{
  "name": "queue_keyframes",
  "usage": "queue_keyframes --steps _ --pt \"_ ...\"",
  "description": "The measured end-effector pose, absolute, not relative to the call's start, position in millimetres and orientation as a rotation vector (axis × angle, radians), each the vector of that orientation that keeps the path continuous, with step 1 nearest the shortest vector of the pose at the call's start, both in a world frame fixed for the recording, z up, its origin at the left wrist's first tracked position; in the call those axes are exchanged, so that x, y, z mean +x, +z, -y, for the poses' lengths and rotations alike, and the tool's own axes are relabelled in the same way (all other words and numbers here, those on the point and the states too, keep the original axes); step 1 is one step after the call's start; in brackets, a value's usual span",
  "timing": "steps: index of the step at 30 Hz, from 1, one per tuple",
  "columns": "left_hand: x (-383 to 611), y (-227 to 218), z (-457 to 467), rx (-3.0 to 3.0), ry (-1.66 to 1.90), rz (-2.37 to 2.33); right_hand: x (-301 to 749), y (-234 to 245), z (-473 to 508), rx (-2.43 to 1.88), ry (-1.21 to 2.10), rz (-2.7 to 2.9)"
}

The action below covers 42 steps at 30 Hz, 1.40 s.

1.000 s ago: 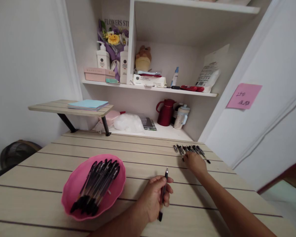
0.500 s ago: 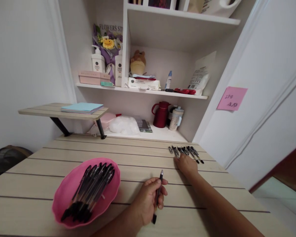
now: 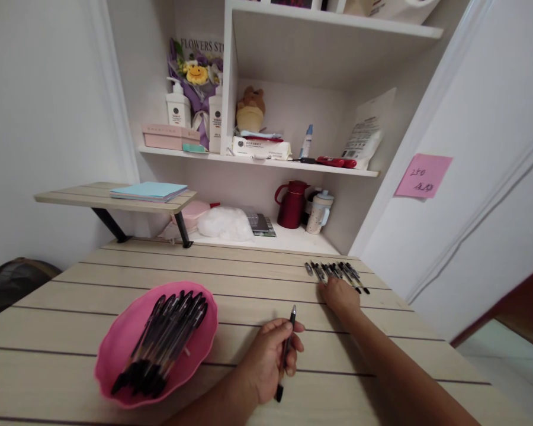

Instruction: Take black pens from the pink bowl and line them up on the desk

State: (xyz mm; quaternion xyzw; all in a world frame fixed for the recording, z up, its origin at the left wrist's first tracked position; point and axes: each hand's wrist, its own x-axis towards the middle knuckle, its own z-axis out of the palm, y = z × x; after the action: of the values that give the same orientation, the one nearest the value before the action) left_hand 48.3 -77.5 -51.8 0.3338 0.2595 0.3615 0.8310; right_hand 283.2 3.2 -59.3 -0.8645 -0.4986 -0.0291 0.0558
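My left hand [image 3: 266, 358] is closed around a black pen [image 3: 286, 355]. That pen stands tilted, its bare silver tip pointing up and away, its black end down. Farther out on the right, my right hand [image 3: 341, 297] reaches palm down to the near edge of a row of dark pens or pen parts [image 3: 347, 271]. Its fingers are curled; whatever is between them is hidden by the back of the hand. On the left, a pink scalloped bowl [image 3: 111, 346] holds a bundle of capped black pens [image 3: 169, 340].
The slatted wooden table [image 3: 231, 284] runs back to white shelving. A small raised stand [image 3: 84, 196] with blue paper [image 3: 148, 191] is at the back left. A red jug [image 3: 292, 204] and a pale cup [image 3: 320, 212] stand behind the table. A pink note [image 3: 424, 176] is on the right wall.
The view has shifted slightly. My left hand keeps the pen in the same pose, and my right hand stays at the row with barely any movement.
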Motion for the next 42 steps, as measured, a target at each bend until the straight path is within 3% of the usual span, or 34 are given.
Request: queue_keyframes --steps 42 --pt "48 -53 76 0.741 0.751 -0.531 291 -56 30 -2.589 -0.159 1.511"
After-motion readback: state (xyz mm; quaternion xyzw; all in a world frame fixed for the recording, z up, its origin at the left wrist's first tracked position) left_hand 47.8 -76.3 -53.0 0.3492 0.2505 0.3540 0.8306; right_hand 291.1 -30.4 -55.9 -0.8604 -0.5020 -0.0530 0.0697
